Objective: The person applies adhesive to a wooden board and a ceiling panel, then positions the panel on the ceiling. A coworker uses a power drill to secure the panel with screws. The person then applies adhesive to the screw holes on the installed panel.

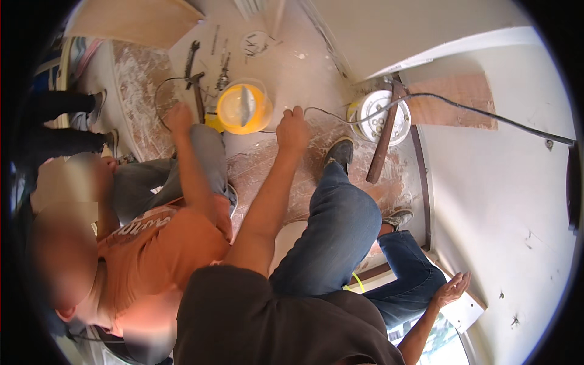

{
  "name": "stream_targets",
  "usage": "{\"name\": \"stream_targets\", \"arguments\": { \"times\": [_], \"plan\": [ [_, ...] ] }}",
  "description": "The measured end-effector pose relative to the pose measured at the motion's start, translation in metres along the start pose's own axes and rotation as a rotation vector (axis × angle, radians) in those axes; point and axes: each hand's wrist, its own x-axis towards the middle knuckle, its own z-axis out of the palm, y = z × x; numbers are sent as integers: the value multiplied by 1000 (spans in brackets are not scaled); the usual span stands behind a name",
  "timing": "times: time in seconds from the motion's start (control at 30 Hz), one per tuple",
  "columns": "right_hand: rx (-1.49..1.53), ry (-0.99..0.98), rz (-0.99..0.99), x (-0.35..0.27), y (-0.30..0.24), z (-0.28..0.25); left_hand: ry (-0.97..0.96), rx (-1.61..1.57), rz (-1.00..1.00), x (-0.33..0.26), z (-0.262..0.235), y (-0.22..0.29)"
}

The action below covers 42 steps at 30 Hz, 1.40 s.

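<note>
A white-topped bucket point(383, 117) stands right of the left hand point(294, 129), and a yellow tub point(246, 109) just left of it. A hammer point(383, 143) lies across the bucket. The right hand point(451, 289), well apart, is loosely open, empty. The left's curled fingers pinch a dark cable point(426, 95) running rightward.

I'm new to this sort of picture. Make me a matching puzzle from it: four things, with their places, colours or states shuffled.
1. Wearer's left hand
2. Wearer's right hand
3. Large hammer
4. Open round tub

A. Lying across a round white top
B. Yellow
C. Holding the dark cable
D. Beside a jeans-clad knee

Pairs: 1-C, 2-D, 3-A, 4-B
</note>
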Motion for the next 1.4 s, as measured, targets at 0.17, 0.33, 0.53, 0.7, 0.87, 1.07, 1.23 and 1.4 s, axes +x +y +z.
{"name": "stream_targets", "arguments": {
  "times": [0.17, 0.33, 0.53, 0.7, 0.87, 1.07, 1.23, 1.4],
  "plan": [
    [76, -3, -54, 9, -26, 6, 613, -1111, -337, -59, -104, 12],
    [82, 0, -111, 12, -41, 5, -42, -1173, -482, -78, -176, -27],
    [106, 77, -95, 2, -36, 2, -77, -1108, -705, -97, -151, -92],
    [122, 89, -54, -1, -30, 0, 0, -726, -679, -85, -108, -146],
    [107, 94, -48, -3, -27, -2, 71, -335, -551, -87, -129, -152],
    [124, 103, -28, -5, -26, -5, 59, -171, -504, -53, -156, -140],
    [115, 97, -45, -5, -27, -6, -16, -152, -523, -27, -162, -131],
    [119, 81, -42, -4, -28, -6, 7, -169, -572, -28, -160, -131]
  ]
}}
